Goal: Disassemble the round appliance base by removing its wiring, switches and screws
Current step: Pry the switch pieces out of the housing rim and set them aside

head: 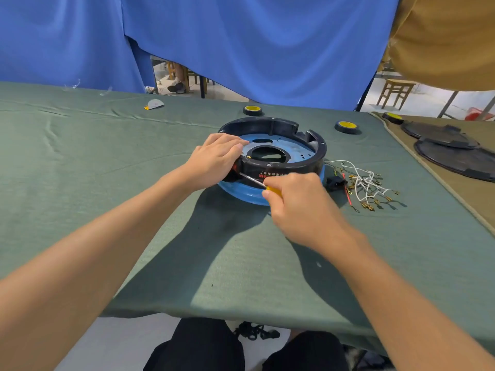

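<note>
The round appliance base [292, 156], a black ring over a blue plate, lies on the green cloth at the table's middle. My left hand [214, 159] grips its near-left rim, fingers over the top edge, by a red switch [235, 167]. My right hand [297, 199] holds a yellow-handled screwdriver [273, 190]; its metal shaft points left, tip against the front-left of the ring near the switch. A bundle of white, red and yellow-green wires with brass terminals [367, 186] and a black socket part [336, 182] lie on the cloth right of the base.
Two black-and-yellow tape rolls [252, 110] [347, 126] sit behind the base, a third [392, 117] on the neighbouring brown-covered table with two black round covers [452, 148]. A grey scrap [154, 104] lies far left. Blue curtains hang behind. The table's front edge is near my knees.
</note>
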The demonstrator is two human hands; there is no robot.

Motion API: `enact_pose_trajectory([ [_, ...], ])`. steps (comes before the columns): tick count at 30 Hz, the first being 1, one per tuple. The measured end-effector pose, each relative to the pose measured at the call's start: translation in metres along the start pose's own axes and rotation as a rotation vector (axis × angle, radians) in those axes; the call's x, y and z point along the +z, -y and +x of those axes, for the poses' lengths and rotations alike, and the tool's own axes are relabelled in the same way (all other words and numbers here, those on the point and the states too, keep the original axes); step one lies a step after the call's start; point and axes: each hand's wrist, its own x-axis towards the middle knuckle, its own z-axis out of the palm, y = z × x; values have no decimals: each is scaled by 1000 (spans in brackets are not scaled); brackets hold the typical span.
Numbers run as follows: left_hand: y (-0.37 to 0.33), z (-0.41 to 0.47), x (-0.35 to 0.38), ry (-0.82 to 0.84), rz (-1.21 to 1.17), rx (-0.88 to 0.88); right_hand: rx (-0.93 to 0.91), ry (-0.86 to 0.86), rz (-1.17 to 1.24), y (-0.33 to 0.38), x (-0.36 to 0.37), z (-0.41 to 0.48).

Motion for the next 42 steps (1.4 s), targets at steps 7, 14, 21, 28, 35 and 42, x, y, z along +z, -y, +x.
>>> enact_pose_trajectory([
  [7,1,1,5,-29,-1,-6,4,-87,-96,12,18,-6],
  [14,-1,3,5,-6,-64,-18,261,172,501,-26,-11,25],
  [21,-1,1,7,-35,-41,-29,282,211,549,-25,-2,29],
  [28,2,2,9,-64,26,-9,103,-53,132,-9,7,0],
  [35,0,1,10,-82,12,-16,101,-68,102,5,13,-2],
  [42,-2,1,10,-83,-19,-25,174,20,222,-5,5,11],
])
